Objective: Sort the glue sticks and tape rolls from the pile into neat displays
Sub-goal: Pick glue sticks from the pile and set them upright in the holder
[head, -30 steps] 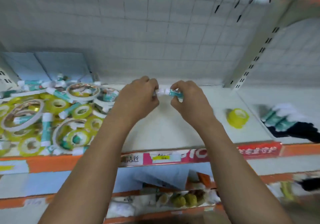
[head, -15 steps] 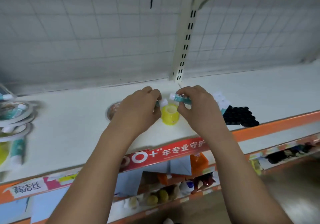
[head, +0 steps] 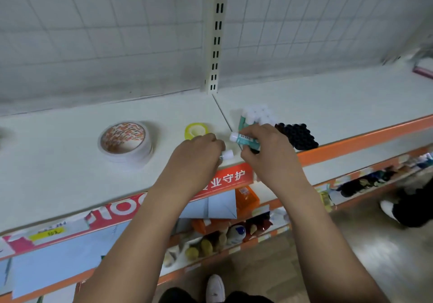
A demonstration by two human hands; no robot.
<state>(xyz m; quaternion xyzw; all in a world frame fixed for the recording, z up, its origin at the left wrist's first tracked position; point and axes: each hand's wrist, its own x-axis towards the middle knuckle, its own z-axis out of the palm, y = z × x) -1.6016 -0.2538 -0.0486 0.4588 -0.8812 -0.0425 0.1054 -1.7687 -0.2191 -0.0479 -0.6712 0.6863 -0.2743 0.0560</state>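
Gripping one glue stick in curled fingers, the right hand holds it over the shelf edge, just beside the upright cluster. The left hand pinches a second stick, mostly hidden. Sticks should be light, rigid and smooth: grasp mid-barrel, not the cap, and stand each against the cluster.

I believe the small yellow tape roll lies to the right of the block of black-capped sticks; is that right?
Not quite: in the head view the small yellow tape roll lies to the left of the block of black-capped sticks, just beyond the left hand.
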